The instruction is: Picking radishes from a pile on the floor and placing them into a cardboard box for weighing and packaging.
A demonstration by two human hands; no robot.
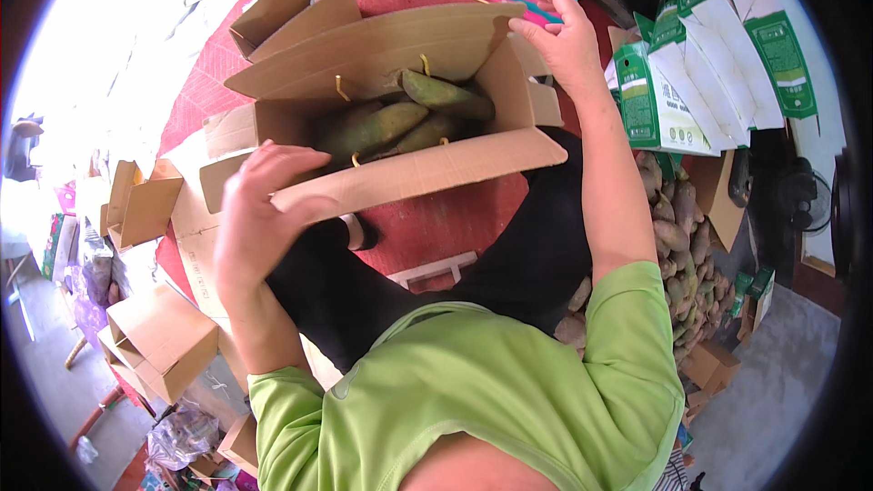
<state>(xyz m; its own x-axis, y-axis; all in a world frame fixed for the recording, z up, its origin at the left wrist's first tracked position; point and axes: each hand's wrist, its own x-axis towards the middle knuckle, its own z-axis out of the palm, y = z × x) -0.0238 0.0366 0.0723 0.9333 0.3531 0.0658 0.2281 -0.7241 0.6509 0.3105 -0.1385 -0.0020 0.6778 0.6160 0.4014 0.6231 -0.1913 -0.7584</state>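
One open brown corrugated cardboard box [382, 64] is shown at upper centre, filled with elongated greenish-brown tubers [400, 118]. Its near flap is gripped by the left hand [259, 218], fingers curled over the edge, at centre left. The right hand [564, 41], fingers spread, is pressed against the right side flap.

Bright green short-sleeved shirt [509, 382], black trousers [536, 255], bare forearms
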